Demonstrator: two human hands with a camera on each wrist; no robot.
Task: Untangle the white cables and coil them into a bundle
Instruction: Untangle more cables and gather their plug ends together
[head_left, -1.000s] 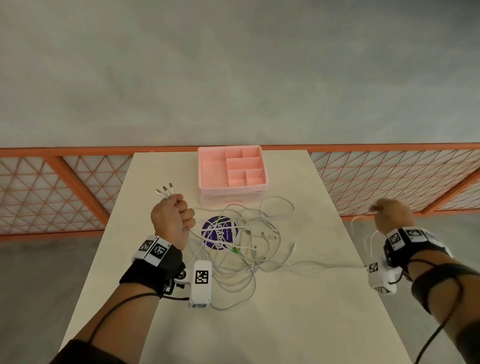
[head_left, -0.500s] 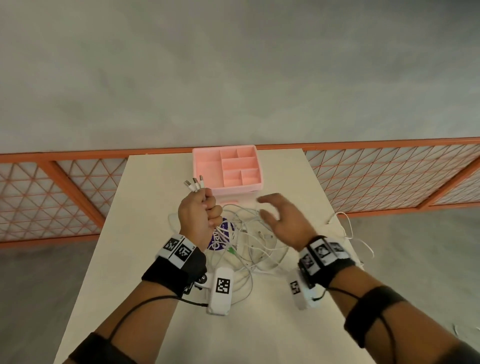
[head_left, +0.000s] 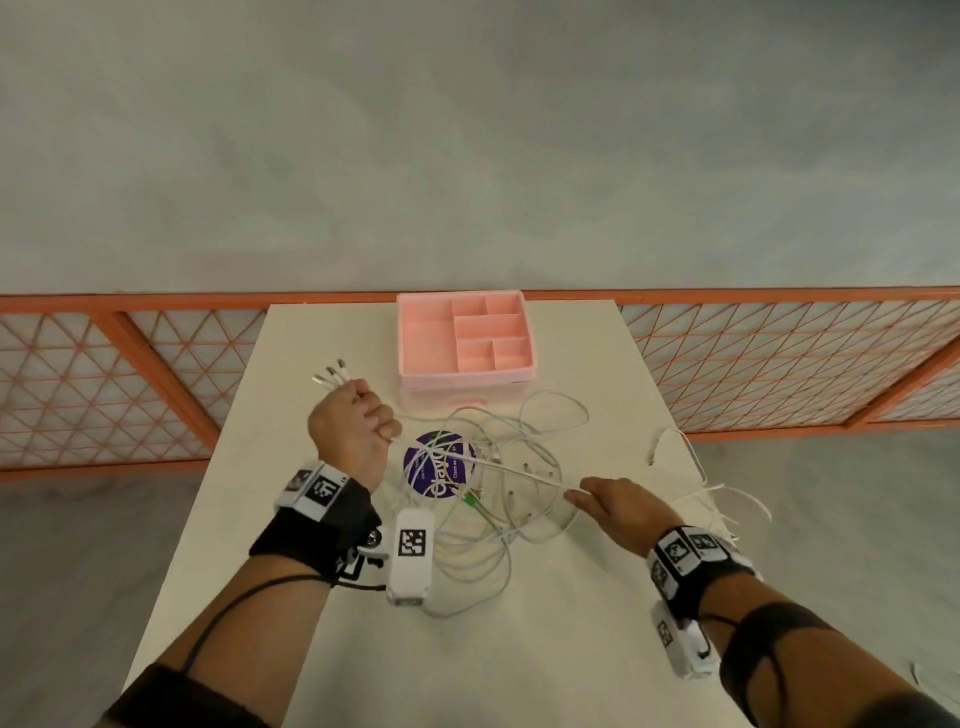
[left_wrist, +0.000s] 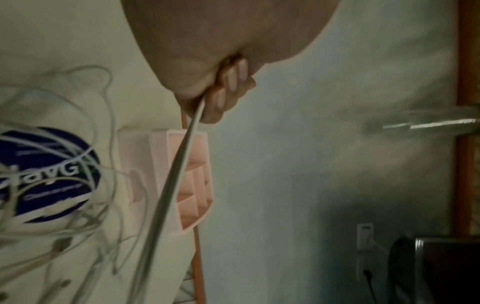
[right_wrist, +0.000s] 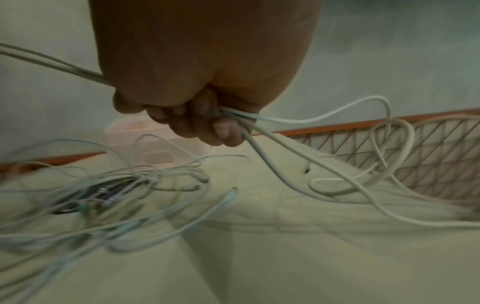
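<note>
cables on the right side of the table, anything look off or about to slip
Yes. Past the right hand, loops of white cables hang over the table's right edge, where they could slide off. The main tangle also lies across a purple round sticker. The pink tray holds nothing.

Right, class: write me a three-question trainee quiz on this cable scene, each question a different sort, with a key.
1. True or false: the left hand grips cables with plug ends sticking out of the fist.
2. Multiple choice: the pink tray is (A) at the table's far edge, (B) in the right hand, (C) under the purple disc.
3. Fill in: a taut run of white cables spans from the left hand to the ____ hand.

Key: 1 true; 2 A; 3 right.
</note>
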